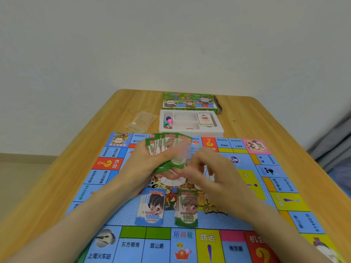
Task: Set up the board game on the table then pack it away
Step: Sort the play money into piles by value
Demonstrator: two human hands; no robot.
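The left hand (150, 162) clamped a fan of green paper banknotes (167, 143), while the blurred right hand (207, 171), its grip unclear, needed to peel notes singly.

The colourful game board (117, 217) lies flat and unfolded across the near half of the bench, with two neat stacks on its middle: blue 10000 notes (152, 207) to the left and green 1000 notes (187, 209) just beside them. Above the board's centre, a fan of green notes (167, 147) stands upright in the left hand (150, 160), its front note blurred where the right hand (205, 168) pinches it. Toward the far edge sits the white tray (218, 130) — coloured pieces (168, 122) in its left compartment, a card deck (205, 119) in its right — and the green box (188, 101) lies just behind it.
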